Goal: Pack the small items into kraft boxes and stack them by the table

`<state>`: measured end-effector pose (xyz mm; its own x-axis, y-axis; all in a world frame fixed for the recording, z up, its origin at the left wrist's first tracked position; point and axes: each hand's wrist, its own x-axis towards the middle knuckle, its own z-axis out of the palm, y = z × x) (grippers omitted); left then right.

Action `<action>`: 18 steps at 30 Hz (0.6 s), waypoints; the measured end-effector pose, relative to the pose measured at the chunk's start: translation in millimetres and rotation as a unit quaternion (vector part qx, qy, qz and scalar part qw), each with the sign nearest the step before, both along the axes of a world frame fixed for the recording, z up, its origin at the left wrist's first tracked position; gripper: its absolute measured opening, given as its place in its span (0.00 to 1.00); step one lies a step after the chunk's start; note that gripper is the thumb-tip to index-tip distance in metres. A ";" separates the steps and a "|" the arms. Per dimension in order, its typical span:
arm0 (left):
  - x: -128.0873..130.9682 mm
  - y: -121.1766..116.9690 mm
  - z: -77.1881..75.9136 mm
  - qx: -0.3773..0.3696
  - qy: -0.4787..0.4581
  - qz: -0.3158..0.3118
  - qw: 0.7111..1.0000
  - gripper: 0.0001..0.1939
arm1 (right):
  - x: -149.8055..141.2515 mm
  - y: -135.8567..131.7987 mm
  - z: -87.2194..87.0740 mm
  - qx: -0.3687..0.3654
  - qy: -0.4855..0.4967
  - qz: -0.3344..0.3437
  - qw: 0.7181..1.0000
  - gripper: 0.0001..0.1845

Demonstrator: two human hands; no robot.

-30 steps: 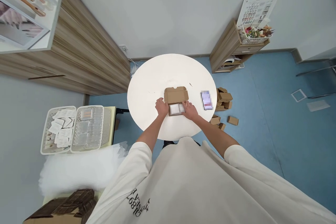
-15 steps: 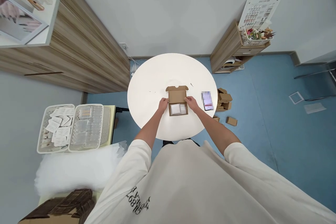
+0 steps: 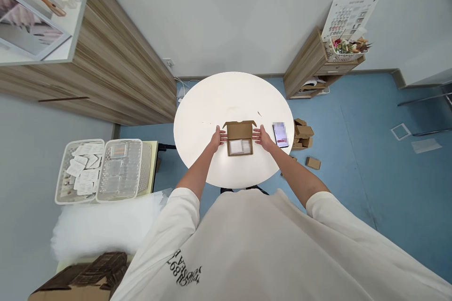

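Cardboard box [image 3: 240,154] w/ lid [image 3: 239,130] tipped up more vs. prev.; hands [image 3: 218,138] [image 3: 263,138] apart, unclenched, either side.

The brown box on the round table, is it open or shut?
Open. The lid of the box stands up at the back, and you can see white packets inside, between the two hands.

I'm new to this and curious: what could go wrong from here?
The lid stands raised, its flaps outward; they might crease or catch. The phone lies near the table edge by the right forearm, which could knock it. A bump might shift the packets in the open box.
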<state>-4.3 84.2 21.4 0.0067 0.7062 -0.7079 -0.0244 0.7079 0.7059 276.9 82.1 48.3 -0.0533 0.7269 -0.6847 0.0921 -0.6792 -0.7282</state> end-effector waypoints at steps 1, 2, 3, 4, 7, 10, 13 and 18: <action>-1.2 -1.4 3.2 0.003 -0.004 -0.015 1.000 0.37 | 0.0 -1.1 0.9 0.003 -0.004 0.015 1.000 0.42; -2.2 -3.1 6.4 0.007 -0.004 -0.033 0.999 0.38 | -0.2 -2.6 1.8 0.005 -0.006 0.026 1.000 0.43; -3.1 -5.3 9.4 0.010 0.001 -0.052 0.999 0.39 | -0.6 -4.3 2.8 0.006 -0.006 0.034 0.999 0.43; -3.9 -8.0 12.0 0.012 0.008 -0.067 0.998 0.39 | -1.2 -6.5 3.7 0.007 -0.004 0.041 0.999 0.43; -5.8 -19.1 15.9 0.022 0.023 -0.087 0.996 0.37 | -4.1 -15.8 6.9 0.013 -0.007 0.056 0.998 0.39; -6.8 -34.9 12.9 0.047 0.018 -0.087 0.995 0.30 | -7.3 -28.7 8.4 0.030 -0.028 0.070 0.997 0.34; -5.4 -53.9 6.4 0.071 0.047 -0.069 0.994 0.20 | -9.1 -45.2 7.3 0.072 -0.067 0.098 0.990 0.29; 2.2 -85.3 2.0 0.114 0.110 -0.028 0.987 0.13 | -9.1 -72.6 5.6 0.140 -0.134 0.102 0.976 0.26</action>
